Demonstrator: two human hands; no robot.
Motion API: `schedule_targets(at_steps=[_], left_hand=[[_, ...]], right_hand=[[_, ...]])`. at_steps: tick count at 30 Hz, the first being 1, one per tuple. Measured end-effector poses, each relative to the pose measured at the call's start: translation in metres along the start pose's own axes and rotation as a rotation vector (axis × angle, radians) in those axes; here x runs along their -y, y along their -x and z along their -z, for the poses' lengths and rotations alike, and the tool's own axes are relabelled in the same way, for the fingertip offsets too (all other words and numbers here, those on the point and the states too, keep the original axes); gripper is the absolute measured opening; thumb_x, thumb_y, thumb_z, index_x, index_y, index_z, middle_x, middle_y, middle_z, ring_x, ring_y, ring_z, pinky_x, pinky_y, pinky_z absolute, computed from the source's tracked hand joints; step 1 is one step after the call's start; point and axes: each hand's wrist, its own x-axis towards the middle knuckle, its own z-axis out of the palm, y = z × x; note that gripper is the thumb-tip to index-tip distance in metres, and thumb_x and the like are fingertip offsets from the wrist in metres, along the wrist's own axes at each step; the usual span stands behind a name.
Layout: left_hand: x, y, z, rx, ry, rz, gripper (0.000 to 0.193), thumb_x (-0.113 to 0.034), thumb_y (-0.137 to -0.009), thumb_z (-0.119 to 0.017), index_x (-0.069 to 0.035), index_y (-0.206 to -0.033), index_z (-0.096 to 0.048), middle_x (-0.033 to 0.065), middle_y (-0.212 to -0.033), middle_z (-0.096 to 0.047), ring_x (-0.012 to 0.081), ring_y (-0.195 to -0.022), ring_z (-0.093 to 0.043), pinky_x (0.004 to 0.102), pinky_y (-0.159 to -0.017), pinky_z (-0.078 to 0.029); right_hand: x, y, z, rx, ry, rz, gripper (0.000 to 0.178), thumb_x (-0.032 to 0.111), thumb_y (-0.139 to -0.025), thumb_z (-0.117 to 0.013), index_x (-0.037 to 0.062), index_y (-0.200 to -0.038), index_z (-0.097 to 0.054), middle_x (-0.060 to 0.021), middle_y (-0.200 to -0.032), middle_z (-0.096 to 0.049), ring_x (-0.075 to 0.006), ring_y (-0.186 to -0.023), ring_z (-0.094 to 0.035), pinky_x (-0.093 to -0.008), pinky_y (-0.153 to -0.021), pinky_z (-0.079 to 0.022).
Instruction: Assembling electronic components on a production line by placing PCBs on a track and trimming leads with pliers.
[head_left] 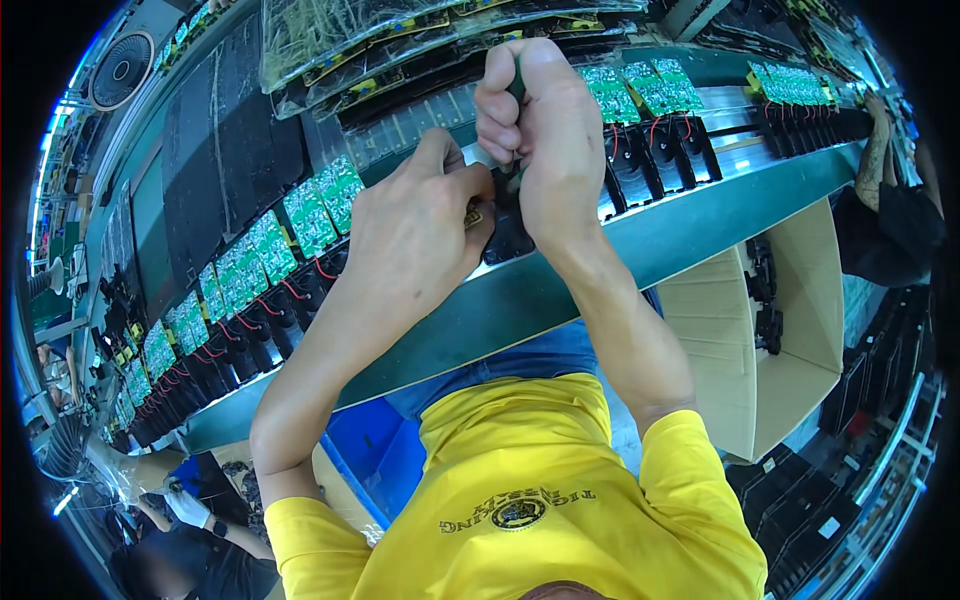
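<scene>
My right hand (555, 135) is raised above the line, its fingers curled round a thin green circuit board (517, 80) that shows only as an edge by the thumb. Lower and to the left, my left hand (425, 215) is closed, with thumb and fingers bent together at a black plastic housing (510, 240). A small brownish piece (473, 215) shows at its fingers; what it is I cannot make out. Both hands partly hide this housing. To either side stand more black housings (640, 165) with green circuit boards (310, 220) and red wires.
The green bench edge (690, 235) runs between me and the row. Stacked trays of boards (350, 50) lie beyond. An open cardboard box (710, 340) with black parts stands at right, a blue bin (375, 450) below. Other people work at far left and right.
</scene>
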Motion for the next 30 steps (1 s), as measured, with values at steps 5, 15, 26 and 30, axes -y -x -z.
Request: schedule_targets(at_steps=[5,15,26,30], left_hand=[[-0.001,-0.002,0.0,0.017,0.003,0.007,0.009,-0.015,-0.095,-0.078,-0.009,-0.097,-0.083,0.0119,-0.113,-0.066,0.0339,-0.082,-0.073,0.0455,-0.068,-0.059],[0.006,-0.016,0.03,0.3,-0.072,-0.052,0.018,-0.021,-0.093,-0.081,-0.008,-0.106,-0.084,0.0125,-0.113,-0.07,0.0391,-0.086,-0.074,0.0484,-0.076,-0.06],[0.014,-0.048,0.011,-0.146,-0.089,-0.274,0.039,-0.008,-0.095,-0.077,-0.012,-0.134,-0.075,0.0087,-0.138,-0.074,0.0327,-0.127,-0.07,0.0454,-0.111,-0.056],[0.013,-0.008,-0.004,-0.148,-0.027,-0.359,0.048,-0.004,-0.093,-0.075,-0.012,-0.14,-0.069,0.0087,-0.144,-0.071,0.033,-0.139,-0.065,0.0487,-0.125,-0.047]], right_hand=[[-0.001,0.001,0.006,0.021,0.102,0.079,0.028,0.024,-0.118,-0.047,0.0105,-0.095,-0.058,0.0011,-0.08,-0.048,-0.0092,-0.07,-0.037,-0.0285,-0.062,-0.033],[0.079,0.064,0.032,0.292,0.855,0.306,0.031,0.009,-0.097,-0.084,0.0042,-0.128,-0.085,-0.0054,-0.108,-0.062,-0.0218,-0.095,-0.057,-0.0321,-0.082,-0.049],[0.054,0.08,0.059,0.528,1.568,0.368,0.028,0.015,-0.092,-0.092,0.0152,-0.119,-0.091,-0.0086,-0.117,-0.063,-0.0282,-0.095,-0.061,-0.0406,-0.081,-0.054],[0.077,0.078,0.072,0.341,1.492,0.332,0.031,0.014,-0.091,-0.092,0.0143,-0.122,-0.09,-0.0098,-0.119,-0.065,-0.0285,-0.095,-0.063,-0.0417,-0.084,-0.055]])
